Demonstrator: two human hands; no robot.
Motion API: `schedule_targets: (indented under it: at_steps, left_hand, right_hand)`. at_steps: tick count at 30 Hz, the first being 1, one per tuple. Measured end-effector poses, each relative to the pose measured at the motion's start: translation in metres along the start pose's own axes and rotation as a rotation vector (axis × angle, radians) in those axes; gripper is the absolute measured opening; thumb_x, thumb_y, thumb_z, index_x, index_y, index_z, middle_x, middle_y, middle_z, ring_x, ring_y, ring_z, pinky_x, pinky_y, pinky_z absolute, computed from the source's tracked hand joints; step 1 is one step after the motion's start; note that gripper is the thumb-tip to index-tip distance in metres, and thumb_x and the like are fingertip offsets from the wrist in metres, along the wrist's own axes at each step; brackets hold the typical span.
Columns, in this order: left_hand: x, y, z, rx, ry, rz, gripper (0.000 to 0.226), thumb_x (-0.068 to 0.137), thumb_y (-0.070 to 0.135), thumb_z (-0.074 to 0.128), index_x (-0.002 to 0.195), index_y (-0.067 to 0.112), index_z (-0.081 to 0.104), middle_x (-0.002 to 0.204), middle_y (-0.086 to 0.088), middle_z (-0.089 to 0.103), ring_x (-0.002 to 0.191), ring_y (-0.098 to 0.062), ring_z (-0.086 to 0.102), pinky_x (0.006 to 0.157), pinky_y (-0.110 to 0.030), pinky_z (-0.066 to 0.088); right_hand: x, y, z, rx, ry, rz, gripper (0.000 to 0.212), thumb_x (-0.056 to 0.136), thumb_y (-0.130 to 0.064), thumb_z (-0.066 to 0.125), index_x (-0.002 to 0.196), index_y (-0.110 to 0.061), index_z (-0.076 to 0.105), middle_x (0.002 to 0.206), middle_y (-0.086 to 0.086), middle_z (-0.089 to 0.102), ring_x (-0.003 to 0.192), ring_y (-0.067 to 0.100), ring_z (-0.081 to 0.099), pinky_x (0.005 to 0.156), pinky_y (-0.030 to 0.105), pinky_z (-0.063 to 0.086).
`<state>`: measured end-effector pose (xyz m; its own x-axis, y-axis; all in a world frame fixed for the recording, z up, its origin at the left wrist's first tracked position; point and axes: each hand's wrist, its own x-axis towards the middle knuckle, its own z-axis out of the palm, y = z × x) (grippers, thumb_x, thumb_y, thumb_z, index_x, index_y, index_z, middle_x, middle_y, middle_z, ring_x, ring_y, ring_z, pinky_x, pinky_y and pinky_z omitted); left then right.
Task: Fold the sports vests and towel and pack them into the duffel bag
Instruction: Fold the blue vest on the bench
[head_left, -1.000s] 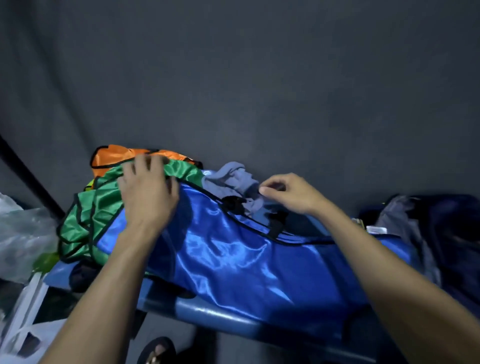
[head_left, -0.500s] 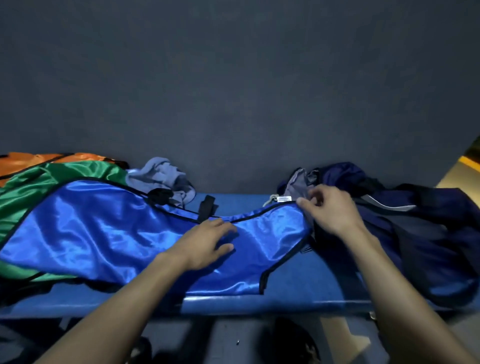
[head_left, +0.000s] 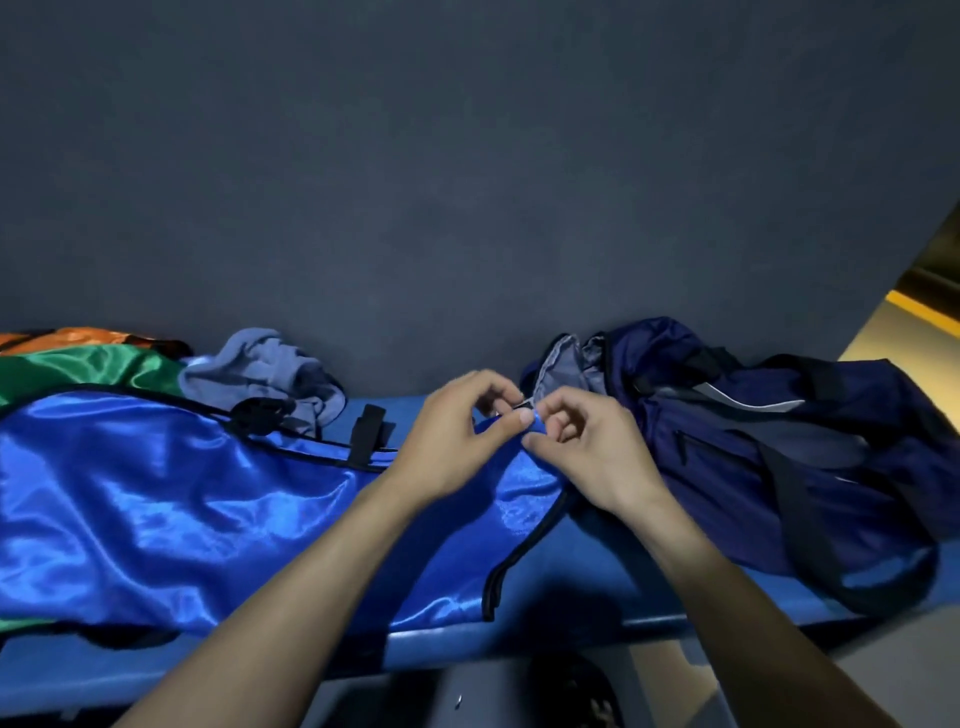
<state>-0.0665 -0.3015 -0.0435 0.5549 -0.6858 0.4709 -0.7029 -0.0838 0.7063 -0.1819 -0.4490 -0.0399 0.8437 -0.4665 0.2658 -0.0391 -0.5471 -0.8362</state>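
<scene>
On the blue bench (head_left: 597, 566), left hand (head_left: 457, 441) and right hand (head_left: 587, 447) each hold a pinching grip on the blue vest (head_left: 182, 504).

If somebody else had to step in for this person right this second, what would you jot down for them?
Left hand: pinching the right end of the blue vest.
Right hand: pinching that same end, beside the left.
Blue vest: spread along the blue bench, not yet folded.
Green vest and orange vest: lying under and behind the blue one at far left, unfolded.
Grey towel: crumpled at the back against the wall.
Duffel bag: on the bench at right, its opening towards the hands.
Done: nothing seems packed.
Left: fold each vest and the towel, then pack them.
</scene>
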Motion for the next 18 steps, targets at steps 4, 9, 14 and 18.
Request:
schedule_targets:
  at_steps: [4,9,14,18]
  left_hand:
    - [0.005,0.005,0.001,0.036,-0.054,-0.026,0.013,0.094,0.034,0.072,0.090,0.022,0.070,0.080,0.011,0.067,0.085,-0.008,0.056,0.076,-0.016,0.040]
    - [0.000,0.002,-0.016,0.057,-0.087,-0.042,0.021,0.096,0.032,0.070,0.117,0.029,0.072,0.081,0.011,0.061,0.088,-0.010,0.051,0.081,-0.016,0.040]
    - [-0.014,-0.006,-0.024,0.144,-0.364,-0.020,0.014,0.096,0.042,0.066,0.105,0.032,0.071,0.092,0.011,0.057,0.097,-0.010,0.046,0.084,-0.021,0.037]
    - [-0.017,-0.005,-0.028,-0.079,-0.388,-0.053,0.013,0.097,0.035,0.069,0.091,0.028,0.060,0.116,0.011,0.060,0.120,-0.013,0.053,0.102,-0.033,0.043]
  right_hand:
    - [-0.003,-0.004,-0.001,0.040,-0.041,-0.038,0.018,0.080,-0.003,0.080,0.084,-0.018,0.070,0.065,-0.005,0.051,0.054,0.006,0.041,0.054,0.019,0.039]
    - [-0.010,0.001,-0.008,0.081,-0.117,0.059,0.016,0.083,-0.002,0.079,0.089,-0.016,0.072,0.068,-0.005,0.054,0.050,0.003,0.040,0.053,0.018,0.039]
    - [-0.020,0.004,-0.014,0.135,-0.259,0.027,0.015,0.084,-0.002,0.078,0.088,-0.017,0.076,0.070,-0.007,0.059,0.059,0.009,0.044,0.056,0.019,0.039]
    - [-0.024,0.004,-0.029,0.177,-0.441,0.092,0.007,0.087,-0.005,0.079,0.091,-0.010,0.075,0.069,-0.006,0.060,0.065,0.015,0.047,0.059,0.018,0.038]
